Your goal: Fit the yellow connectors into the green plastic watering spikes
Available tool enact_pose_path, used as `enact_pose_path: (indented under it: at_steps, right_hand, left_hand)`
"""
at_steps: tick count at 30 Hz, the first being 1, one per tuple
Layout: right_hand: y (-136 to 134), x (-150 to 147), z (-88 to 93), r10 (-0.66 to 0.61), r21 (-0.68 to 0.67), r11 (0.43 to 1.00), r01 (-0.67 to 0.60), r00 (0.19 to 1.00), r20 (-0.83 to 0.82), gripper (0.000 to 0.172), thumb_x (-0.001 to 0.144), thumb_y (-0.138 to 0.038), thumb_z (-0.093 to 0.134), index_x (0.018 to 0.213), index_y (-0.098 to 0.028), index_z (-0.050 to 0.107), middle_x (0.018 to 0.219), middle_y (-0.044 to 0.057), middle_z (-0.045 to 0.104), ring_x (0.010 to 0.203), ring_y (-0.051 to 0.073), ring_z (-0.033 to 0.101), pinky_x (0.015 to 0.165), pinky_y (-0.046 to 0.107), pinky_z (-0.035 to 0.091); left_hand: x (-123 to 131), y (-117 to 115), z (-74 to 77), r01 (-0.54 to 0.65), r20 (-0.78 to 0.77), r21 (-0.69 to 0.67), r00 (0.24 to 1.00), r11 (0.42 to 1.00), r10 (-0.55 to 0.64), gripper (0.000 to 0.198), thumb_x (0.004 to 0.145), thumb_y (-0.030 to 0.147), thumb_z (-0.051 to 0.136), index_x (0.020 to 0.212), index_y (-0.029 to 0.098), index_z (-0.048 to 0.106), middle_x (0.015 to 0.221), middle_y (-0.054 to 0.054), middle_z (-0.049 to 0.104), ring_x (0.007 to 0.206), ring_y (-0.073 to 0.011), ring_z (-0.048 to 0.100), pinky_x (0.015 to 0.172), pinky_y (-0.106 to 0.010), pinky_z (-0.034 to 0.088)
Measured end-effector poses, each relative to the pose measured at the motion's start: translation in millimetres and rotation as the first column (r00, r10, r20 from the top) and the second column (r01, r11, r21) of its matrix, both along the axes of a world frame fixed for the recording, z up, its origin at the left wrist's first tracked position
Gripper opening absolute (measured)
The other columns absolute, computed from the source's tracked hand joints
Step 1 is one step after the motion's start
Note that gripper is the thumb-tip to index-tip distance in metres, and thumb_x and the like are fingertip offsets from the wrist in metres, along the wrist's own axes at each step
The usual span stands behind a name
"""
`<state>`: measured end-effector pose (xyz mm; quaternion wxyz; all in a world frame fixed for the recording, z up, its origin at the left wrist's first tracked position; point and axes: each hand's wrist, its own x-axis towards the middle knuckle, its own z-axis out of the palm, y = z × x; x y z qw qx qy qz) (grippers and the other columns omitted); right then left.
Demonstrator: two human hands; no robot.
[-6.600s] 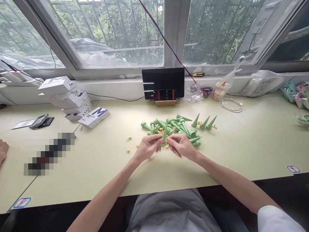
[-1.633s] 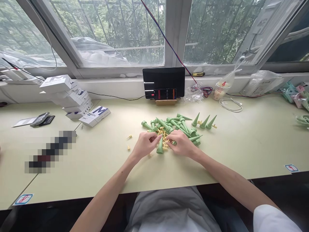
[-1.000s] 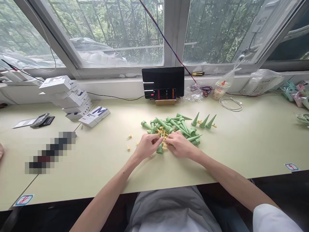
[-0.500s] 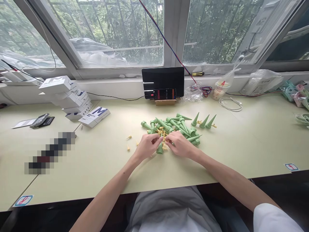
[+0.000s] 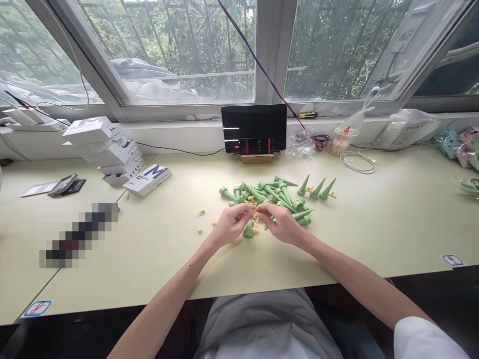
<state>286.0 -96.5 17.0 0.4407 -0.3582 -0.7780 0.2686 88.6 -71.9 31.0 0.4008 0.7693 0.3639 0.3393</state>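
Observation:
My left hand [image 5: 232,223] and my right hand [image 5: 279,222] meet over the near edge of a heap of green plastic plant-watering spikes [image 5: 286,192]. The fingertips of both are pinched and nearly touching; whatever lies between them is too small to make out. Just below the left fingers, a single green spike [image 5: 247,230] shows its wide open end. Small yellow plastic valve pieces [image 5: 256,230] lie beneath the hands, partly covered by them. To the left are a few loose yellow pieces [image 5: 199,229].
Three green spikes [image 5: 317,189] stand point up to the right of the heap, yellow pieces at their bases. A phone [image 5: 256,146] leans on a black screen [image 5: 254,124] behind. White boxes [image 5: 112,147] are stacked at left; a bagged cup [image 5: 342,139] stands at back right.
My right hand has closed in on the left, so the fingertips now almost meet a little higher. The heap and the standing spikes look the same.

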Motion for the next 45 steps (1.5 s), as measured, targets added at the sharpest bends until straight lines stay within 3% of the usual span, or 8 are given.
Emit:
enact_pose_path:
  at_steps: [10, 20, 31, 45]
  right_hand:
    - [-2, -1, 0.2, 0.021, -0.032, 0.999, -0.022, 1.0, -0.017, 0.015, 0.102, -0.029, 0.045, 0.1, -0.021, 0.058, 0.08, 0.002, 0.063, 0.068, 0.014, 0.058, 0.066, 0.027, 0.048]
    - [-5, -4, 6.6, 0.037, -0.098, 0.994, -0.046, 0.996, -0.085, 0.015, 0.1, -0.034, 0.049, 0.1, -0.021, 0.057, 0.082, 0.002, 0.064, 0.068, 0.014, 0.06, 0.064, 0.028, 0.052]
    - [-2, -4, 7.5, -0.102, -0.104, 0.99, 0.091, 0.989, -0.103, 0.015, 0.096, -0.033, 0.057, 0.096, -0.019, 0.063, 0.079, 0.003, 0.067, 0.068, 0.016, 0.065, 0.065, 0.029, 0.054]
    - [0, -4, 2.5, -0.039, -0.177, 0.984, 0.019, 0.993, -0.113, 0.019, 0.096, -0.039, 0.057, 0.092, -0.021, 0.062, 0.076, 0.002, 0.067, 0.064, 0.016, 0.064, 0.062, 0.029, 0.055]
  left_hand:
    - [0, -2, 1.7, 0.058, 0.031, -0.065, 0.998, 0.996, -0.057, 0.028, 0.096, 0.034, 0.051, 0.11, 0.017, 0.068, 0.087, -0.005, 0.069, 0.06, -0.0092, 0.053, 0.051, -0.02, 0.042]
    - [0, -1, 2.3, 0.033, 0.044, -0.084, 0.999, 0.996, -0.03, 0.024, 0.094, 0.035, 0.054, 0.097, 0.016, 0.067, 0.076, -0.002, 0.063, 0.05, -0.0066, 0.041, 0.045, -0.02, 0.034]
    - [0, 0, 1.5, -0.026, 0.061, -0.071, 0.998, 0.997, 0.03, 0.025, 0.092, 0.039, 0.057, 0.081, 0.016, 0.063, 0.062, 0.002, 0.051, 0.051, -0.0079, 0.04, 0.046, -0.021, 0.036]
    - [-1, 1, -1.7, -0.028, 0.077, -0.086, 0.996, 0.996, 0.035, 0.028, 0.093, 0.041, 0.055, 0.08, 0.016, 0.06, 0.063, 0.003, 0.046, 0.053, -0.0084, 0.04, 0.047, -0.02, 0.036]
